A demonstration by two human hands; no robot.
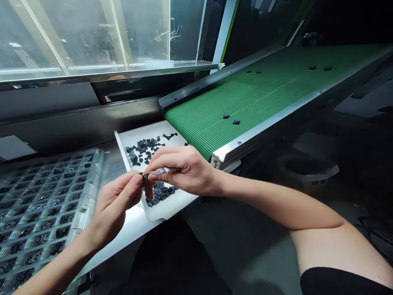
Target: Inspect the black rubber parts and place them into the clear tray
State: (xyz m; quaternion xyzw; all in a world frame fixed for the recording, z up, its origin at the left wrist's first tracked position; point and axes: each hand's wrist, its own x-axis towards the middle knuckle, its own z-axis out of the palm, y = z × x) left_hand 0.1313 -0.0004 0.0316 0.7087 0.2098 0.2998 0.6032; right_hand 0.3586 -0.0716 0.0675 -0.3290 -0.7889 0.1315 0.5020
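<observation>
Over the front part of a white tray, both hands meet at a small black part. My left hand pinches this part between thumb and fingers. My right hand is closed around a small knife with a pale handle, and its fingertips also touch the black part. Small black pieces lie scattered in the back of the tray, and round black parts are heaped near its front. My right hand hides the middle of the tray.
Stacked clear trays with black parts in their compartments stand at the left. A green conveyor belt with metal side rails carries several black parts. Behind is a metal-framed clear panel.
</observation>
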